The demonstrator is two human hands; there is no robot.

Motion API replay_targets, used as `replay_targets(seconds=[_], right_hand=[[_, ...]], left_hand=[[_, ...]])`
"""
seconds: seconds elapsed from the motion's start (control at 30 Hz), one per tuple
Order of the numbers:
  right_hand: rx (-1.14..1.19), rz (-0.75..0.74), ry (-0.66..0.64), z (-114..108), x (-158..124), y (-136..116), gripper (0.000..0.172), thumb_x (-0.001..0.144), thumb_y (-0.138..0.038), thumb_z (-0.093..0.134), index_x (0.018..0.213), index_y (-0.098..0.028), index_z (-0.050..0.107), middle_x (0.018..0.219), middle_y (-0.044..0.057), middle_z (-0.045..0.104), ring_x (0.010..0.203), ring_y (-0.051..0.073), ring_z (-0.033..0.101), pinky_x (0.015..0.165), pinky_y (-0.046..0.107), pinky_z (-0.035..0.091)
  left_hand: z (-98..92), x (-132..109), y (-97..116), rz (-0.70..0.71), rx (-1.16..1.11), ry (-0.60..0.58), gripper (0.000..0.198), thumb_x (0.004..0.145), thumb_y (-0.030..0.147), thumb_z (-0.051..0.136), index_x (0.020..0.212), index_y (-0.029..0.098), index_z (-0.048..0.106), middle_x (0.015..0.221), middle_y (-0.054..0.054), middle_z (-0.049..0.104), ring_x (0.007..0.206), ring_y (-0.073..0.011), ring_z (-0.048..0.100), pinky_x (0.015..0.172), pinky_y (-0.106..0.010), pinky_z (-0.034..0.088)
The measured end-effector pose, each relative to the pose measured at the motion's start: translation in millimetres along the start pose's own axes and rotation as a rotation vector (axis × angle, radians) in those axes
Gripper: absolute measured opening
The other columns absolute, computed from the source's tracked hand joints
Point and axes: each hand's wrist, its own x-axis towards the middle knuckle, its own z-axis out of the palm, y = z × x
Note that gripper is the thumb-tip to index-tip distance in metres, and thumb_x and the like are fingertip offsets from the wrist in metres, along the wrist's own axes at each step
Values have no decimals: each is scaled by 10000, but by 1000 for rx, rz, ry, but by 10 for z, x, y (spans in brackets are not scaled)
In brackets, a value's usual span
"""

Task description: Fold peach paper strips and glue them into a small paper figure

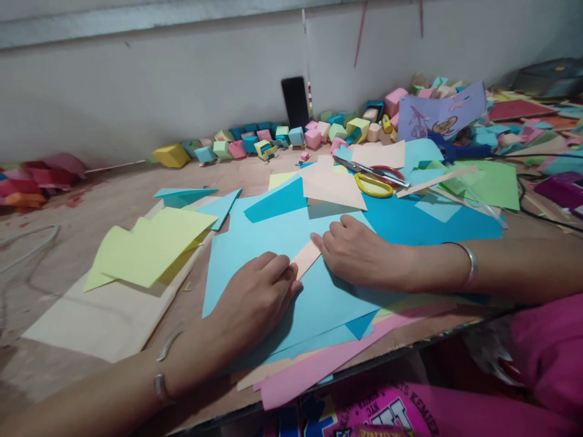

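Note:
Between my two hands lies a narrow strip of peach paper [307, 260], slanting over a large light blue sheet [282, 227]. My left hand [262, 291] pinches the strip's lower left end, its fingers curled and pressed together. At the upper right end, my right hand [353, 249] is closed with its thumb on the strip; part of the paper is hidden under the fingers. Beyond my right hand rest scissors [376, 176] with one yellow and one red handle. Another peach piece [330, 185] lies on the blue sheets just behind the strip.
Yellow-green sheets [150, 246] and a cream sheet [95, 321] lie to the left. Small folded paper boxes [250, 143] line the wall, near an upright black phone [296, 102]. A purple drawn-on card [441, 112] and a glue gun [460, 149] are at right. Pink paper [300, 385] overhangs the front edge.

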Motion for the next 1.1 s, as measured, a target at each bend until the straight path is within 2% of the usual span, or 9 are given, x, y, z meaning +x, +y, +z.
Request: replay_targets(seconds=[0.17, 0.27, 0.33, 0.43, 0.53, 0.63, 0.8, 0.97, 1.1], right_hand=[[-53, -10, 33, -15, -63, -40, 197, 832, -26, 425, 859, -124, 594, 714, 80, 530, 638, 196, 387, 583, 345, 89], [-41, 32, 69, -80, -142, -153, 187, 847, -41, 436, 812, -136, 593, 688, 71, 509, 618, 183, 360, 583, 345, 92], [-16, -11, 69, -120, -171, -200, 178, 856, -58, 452, 788, -146, 590, 687, 66, 509, 616, 178, 358, 584, 345, 103], [-7, -19, -15, -137, -141, -163, 166, 805, -41, 494, 710, -146, 582, 677, 78, 526, 620, 177, 381, 584, 339, 118], [-19, 126, -153, -126, -64, -49, 164, 709, 3, 510, 643, -130, 576, 644, 99, 539, 608, 178, 408, 578, 329, 116], [-21, 234, -192, -142, -20, 15, 168, 684, 10, 489, 661, -117, 596, 634, 119, 557, 593, 185, 420, 573, 322, 106], [75, 191, -123, -210, -40, -28, 189, 723, -12, 464, 681, -135, 602, 648, 106, 596, 579, 176, 427, 567, 326, 93], [81, 131, 4, -185, -58, -53, 197, 740, -6, 450, 684, -142, 581, 652, 82, 604, 575, 155, 400, 578, 324, 101], [22, 138, 126, -109, -61, -41, 210, 748, 4, 438, 672, -145, 566, 614, 70, 575, 558, 155, 367, 582, 330, 90]], left_hand=[[-18, 1, 5, -16, -35, -16, 234, 929, 226, 502, 764, 114, 624, 761, -69, 582, 692, -188, 496, 611, -333, 431], [-31, -10, 6, -45, -59, -41, 229, 927, 228, 507, 760, 125, 625, 769, -65, 582, 680, -179, 487, 610, -331, 426], [-35, -18, 6, -55, -57, -51, 244, 931, 250, 502, 762, 127, 627, 766, -66, 580, 671, -181, 481, 601, -334, 419], [-28, -32, 3, -61, -74, -53, 268, 940, 285, 488, 778, 129, 633, 773, -72, 582, 707, -198, 502, 628, -348, 433], [-22, -42, 2, -95, -101, -21, 253, 948, 273, 470, 830, 136, 648, 804, -79, 597, 753, -207, 532, 654, -350, 444], [-36, -38, 8, -115, -95, 1, 231, 952, 234, 448, 882, 152, 652, 799, -69, 607, 736, -202, 538, 638, -343, 436], [-49, -19, 11, -137, -110, -53, 195, 907, 338, 541, 854, 165, 614, 786, -58, 598, 734, -221, 534, 622, -356, 434], [34, -65, -33, -161, -204, 120, 251, 925, 229, 504, 1159, 144, 531, 860, -65, 631, 769, -204, 568, 663, -342, 458], [81, -86, -66, -272, -235, 152, 141, 928, 192, 478, 1047, 140, 535, 754, -29, 603, 649, -163, 535, 586, -295, 423]])
